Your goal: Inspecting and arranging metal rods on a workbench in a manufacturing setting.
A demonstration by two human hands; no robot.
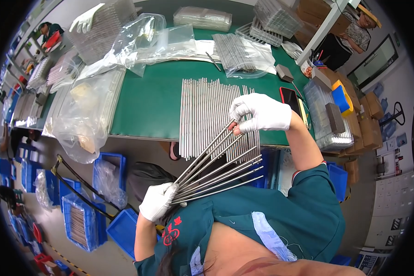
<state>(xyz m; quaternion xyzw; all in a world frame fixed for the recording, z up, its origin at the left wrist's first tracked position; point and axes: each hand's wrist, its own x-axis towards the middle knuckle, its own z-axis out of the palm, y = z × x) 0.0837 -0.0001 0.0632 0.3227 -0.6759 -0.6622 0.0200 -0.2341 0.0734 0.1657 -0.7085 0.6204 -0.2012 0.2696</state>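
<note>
My left hand (157, 202), in a white glove, is closed round one end of a fanned bunch of thin metal rods (221, 174) in front of my body. The rods spread toward the upper right. My right hand (262, 113), in a white glove with bare thumb and fingertip showing, pinches the far ends of a few of these rods. Behind them, a row of similar metal rods (200, 115) lies side by side on the green table (145, 99), its near ends reaching over the edge. My right hand covers part of this row.
Clear plastic bags (83, 115) cover stacked trays at the left. More rods (237, 53) lie in a bag at the back. A red-edged phone (290, 100) and a grey block (284, 72) are at the right. Blue bins (80, 221) and a black-handled trolley stand on the floor.
</note>
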